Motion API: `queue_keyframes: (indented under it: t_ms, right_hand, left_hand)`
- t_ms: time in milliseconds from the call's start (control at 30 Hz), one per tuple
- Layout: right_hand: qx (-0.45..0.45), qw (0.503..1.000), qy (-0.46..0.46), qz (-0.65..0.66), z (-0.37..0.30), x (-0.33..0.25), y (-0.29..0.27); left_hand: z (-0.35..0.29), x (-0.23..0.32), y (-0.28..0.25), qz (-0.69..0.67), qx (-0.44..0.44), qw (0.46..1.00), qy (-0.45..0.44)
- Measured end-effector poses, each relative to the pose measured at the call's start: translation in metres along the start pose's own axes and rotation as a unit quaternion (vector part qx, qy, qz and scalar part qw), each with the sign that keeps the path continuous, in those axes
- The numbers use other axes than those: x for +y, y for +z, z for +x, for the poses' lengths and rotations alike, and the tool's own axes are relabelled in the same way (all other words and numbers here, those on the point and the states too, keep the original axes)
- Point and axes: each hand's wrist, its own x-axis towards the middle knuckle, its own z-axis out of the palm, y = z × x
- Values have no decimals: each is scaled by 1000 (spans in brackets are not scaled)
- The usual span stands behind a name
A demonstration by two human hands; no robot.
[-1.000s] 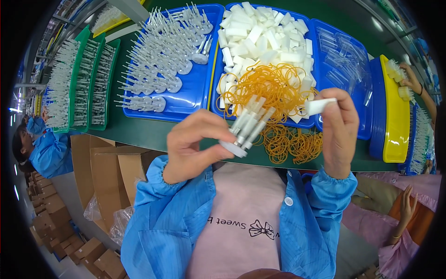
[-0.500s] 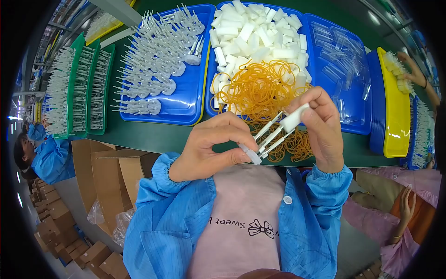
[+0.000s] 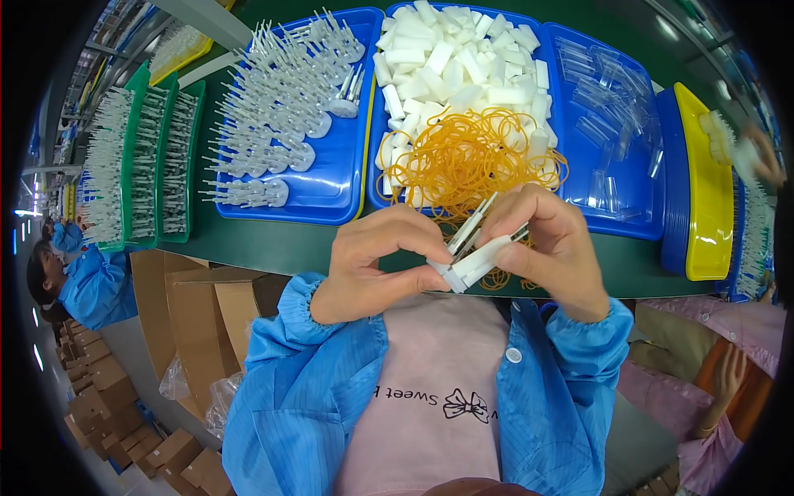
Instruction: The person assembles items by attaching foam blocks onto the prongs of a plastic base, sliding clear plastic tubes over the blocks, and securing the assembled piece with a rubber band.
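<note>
My left hand pinches the pale base of a pronged plastic part, whose thin rods point up and away to the right. My right hand grips a white foam-like block, pressed low along the rods by the base. Fingers partly hide where block and rods meet. Just beyond both hands is a tangle of orange rubber bands, spilling from a heap of white blocks onto the table. Similar pronged parts stand in rows in the blue tray at left.
A blue tray of clear plastic tubes is at right, beside a yellow tray. Green racks of pronged parts stand at far left. A cardboard box sits below the table edge. Co-workers are at both sides.
My right hand has moved down and left, bringing the white block from the rod tips to near the base. The left hand stays nearly in place. The co-worker's hand at right has moved.
</note>
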Motion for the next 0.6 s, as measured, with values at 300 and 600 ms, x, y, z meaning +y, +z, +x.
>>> queue_keyframes:
  t_ms: [300, 600]
  right_hand:
    - [81, 699, -294, -647, 116, -9, -99]
    - [51, 700, -278, -656, 137, 2, -115]
  left_hand:
    - [-5, -7, -5, -132, 125, 983, -33]
    - [-6, -5, -8, -112, 143, 983, -40]
